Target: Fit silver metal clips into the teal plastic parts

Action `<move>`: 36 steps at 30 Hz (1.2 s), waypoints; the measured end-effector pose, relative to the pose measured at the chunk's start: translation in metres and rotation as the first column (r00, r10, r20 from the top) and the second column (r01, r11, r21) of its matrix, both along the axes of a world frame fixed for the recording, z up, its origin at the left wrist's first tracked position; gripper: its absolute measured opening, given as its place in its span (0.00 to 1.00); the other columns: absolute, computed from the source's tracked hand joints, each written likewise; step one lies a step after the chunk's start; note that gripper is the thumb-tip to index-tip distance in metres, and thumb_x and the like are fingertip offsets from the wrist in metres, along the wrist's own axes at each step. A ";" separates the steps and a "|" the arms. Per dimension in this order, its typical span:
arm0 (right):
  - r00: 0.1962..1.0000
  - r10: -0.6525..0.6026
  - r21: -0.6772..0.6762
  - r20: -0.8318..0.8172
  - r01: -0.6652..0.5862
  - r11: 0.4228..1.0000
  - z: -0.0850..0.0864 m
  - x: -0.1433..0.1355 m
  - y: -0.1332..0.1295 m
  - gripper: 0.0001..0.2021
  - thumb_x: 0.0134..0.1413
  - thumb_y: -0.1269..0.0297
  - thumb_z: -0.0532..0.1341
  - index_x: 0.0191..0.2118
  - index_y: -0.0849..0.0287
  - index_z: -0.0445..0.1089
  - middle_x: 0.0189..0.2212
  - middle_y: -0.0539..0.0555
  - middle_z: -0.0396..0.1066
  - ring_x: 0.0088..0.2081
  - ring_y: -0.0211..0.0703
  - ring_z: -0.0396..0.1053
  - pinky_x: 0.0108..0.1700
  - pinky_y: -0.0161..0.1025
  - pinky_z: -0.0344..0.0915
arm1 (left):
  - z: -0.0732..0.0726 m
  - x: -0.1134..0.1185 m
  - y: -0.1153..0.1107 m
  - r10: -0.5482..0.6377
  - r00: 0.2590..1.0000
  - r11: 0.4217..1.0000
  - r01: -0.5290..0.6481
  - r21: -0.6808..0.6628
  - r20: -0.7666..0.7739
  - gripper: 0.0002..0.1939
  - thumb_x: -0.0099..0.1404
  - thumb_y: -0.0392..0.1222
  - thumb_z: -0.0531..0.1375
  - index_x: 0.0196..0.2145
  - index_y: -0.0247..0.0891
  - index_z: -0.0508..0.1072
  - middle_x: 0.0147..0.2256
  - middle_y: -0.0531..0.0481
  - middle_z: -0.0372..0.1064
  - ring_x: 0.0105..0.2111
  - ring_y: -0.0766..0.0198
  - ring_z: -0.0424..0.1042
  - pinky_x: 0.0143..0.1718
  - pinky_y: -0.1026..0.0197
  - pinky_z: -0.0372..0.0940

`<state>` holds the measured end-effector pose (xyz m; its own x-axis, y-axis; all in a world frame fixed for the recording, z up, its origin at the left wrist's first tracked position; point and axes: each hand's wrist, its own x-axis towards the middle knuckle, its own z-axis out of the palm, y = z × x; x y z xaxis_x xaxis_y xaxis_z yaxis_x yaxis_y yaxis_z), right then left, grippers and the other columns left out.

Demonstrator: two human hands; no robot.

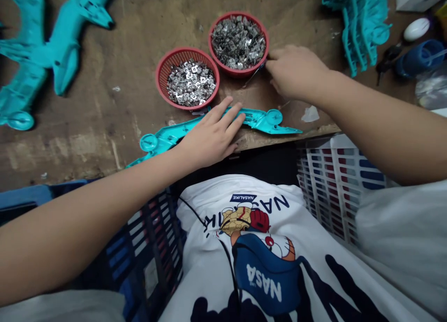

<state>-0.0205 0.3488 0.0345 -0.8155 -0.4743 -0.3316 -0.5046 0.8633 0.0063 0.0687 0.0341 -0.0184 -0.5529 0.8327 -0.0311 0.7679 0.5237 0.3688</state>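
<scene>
My left hand (214, 138) lies across a long, curved teal plastic part (190, 127) near the table's front edge. Its fingers are stretched out and slightly apart over the part's middle, which they hide. My right hand (295, 72) is beside the upper red basket (267, 40), fingers curled. A thin metal rod-like tool (254, 75) runs from those fingers toward the table; the rest of it is hidden. Small shiny metal clips (239, 40) fill the upper basket. A second red basket (160, 77), just beyond the teal part, holds flat metal clips (191, 84).
Several more teal parts (64, 40) lie at the left, and others stand stacked (365, 23) at the far right. A blue cup (417, 58) and a white oval object (416, 29) sit nearby. A white crate (335, 173) and a dark blue crate (157, 224) flank my lap below the table.
</scene>
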 end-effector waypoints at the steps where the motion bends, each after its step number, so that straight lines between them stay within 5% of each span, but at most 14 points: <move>1: 0.998 -0.042 0.041 -0.047 0.044 0.998 -0.001 0.002 -0.002 0.31 0.83 0.70 0.52 0.77 0.86 0.77 0.77 0.94 0.74 0.76 0.84 0.78 0.70 0.70 0.76 | -0.003 -0.001 -0.001 0.002 1.000 1.000 -0.002 -0.001 0.009 0.46 0.83 0.41 0.65 0.92 0.27 0.64 0.92 0.21 0.58 0.95 0.19 0.51 0.93 0.12 0.55; 6: 0.987 -0.067 0.077 -0.145 0.079 0.994 -0.001 0.008 -0.012 0.31 0.82 0.61 0.59 0.79 0.73 0.80 0.79 0.78 0.80 0.77 0.73 0.78 0.72 0.59 0.76 | -0.006 -0.003 -0.004 0.023 0.999 0.999 -0.021 -0.049 0.045 0.45 0.85 0.44 0.64 0.92 0.26 0.64 0.92 0.21 0.57 0.93 0.21 0.56 0.93 0.16 0.57; 14: 0.999 -0.032 0.133 -0.040 0.037 0.990 0.019 0.016 -0.022 0.27 0.89 0.72 0.54 0.74 0.74 0.86 0.76 0.81 0.81 0.80 0.75 0.77 0.76 0.65 0.77 | -0.011 -0.007 -0.003 0.138 0.990 0.989 -0.139 0.056 0.017 0.33 0.86 0.49 0.62 0.82 0.32 0.74 0.84 0.23 0.72 0.84 0.25 0.70 0.89 0.18 0.64; 17: 0.995 -0.029 0.182 -0.098 0.046 0.982 0.017 0.018 -0.025 0.20 0.85 0.68 0.61 0.64 0.70 0.90 0.64 0.77 0.89 0.66 0.65 0.86 0.66 0.57 0.81 | -0.019 -0.015 -0.006 0.161 0.986 0.980 -0.165 0.113 0.043 0.36 0.87 0.48 0.61 0.85 0.33 0.68 0.84 0.22 0.69 0.86 0.27 0.68 0.90 0.20 0.64; 20: 0.993 -0.079 0.061 -0.084 0.085 0.995 0.020 0.026 -0.029 0.09 0.75 0.62 0.72 0.49 0.55 0.93 0.47 0.65 0.93 0.51 0.58 0.88 0.56 0.51 0.81 | -0.026 -0.016 -0.010 0.199 0.980 0.967 -0.198 0.162 0.011 0.40 0.87 0.49 0.61 0.89 0.38 0.59 0.88 0.20 0.61 0.92 0.28 0.60 0.92 0.19 0.60; 26: 0.988 -0.081 0.010 0.128 0.081 0.997 0.027 0.048 -0.044 0.10 0.71 0.60 0.73 0.50 0.54 0.94 0.48 0.67 0.93 0.55 0.73 0.90 0.58 0.60 0.82 | -0.034 -0.011 -0.012 0.178 0.984 0.972 -0.176 0.153 0.004 0.46 0.86 0.46 0.61 0.93 0.38 0.54 0.91 0.22 0.58 0.94 0.29 0.56 0.94 0.18 0.57; 30: 0.989 -0.046 -0.094 0.142 0.060 0.994 0.021 0.049 -0.045 0.10 0.69 0.61 0.76 0.51 0.51 0.94 0.44 0.62 0.93 0.56 0.71 0.91 0.61 0.58 0.84 | -0.035 -0.017 -0.014 0.103 0.994 0.985 -0.108 0.131 0.048 0.46 0.83 0.41 0.60 0.94 0.37 0.61 0.91 0.25 0.61 0.93 0.31 0.60 0.94 0.18 0.57; 34: 0.986 -0.047 -0.011 0.158 0.049 0.999 0.029 0.051 -0.049 0.09 0.72 0.70 0.71 0.49 0.56 0.92 0.50 0.70 0.93 0.62 0.77 0.91 0.65 0.62 0.83 | -0.036 -0.025 -0.014 0.063 0.997 0.993 -0.067 0.101 0.047 0.44 0.81 0.37 0.58 0.91 0.35 0.68 0.91 0.28 0.63 0.94 0.35 0.60 0.94 0.20 0.59; 36: 0.973 -0.107 -0.107 0.205 0.131 0.986 0.035 0.055 -0.054 0.09 0.71 0.75 0.69 0.46 0.60 0.89 0.54 0.77 0.92 0.67 0.83 0.89 0.69 0.67 0.81 | -0.037 -0.028 -0.012 0.054 0.998 0.995 -0.057 0.087 0.044 0.44 0.79 0.36 0.58 0.89 0.33 0.71 0.90 0.28 0.64 0.92 0.35 0.63 0.93 0.21 0.62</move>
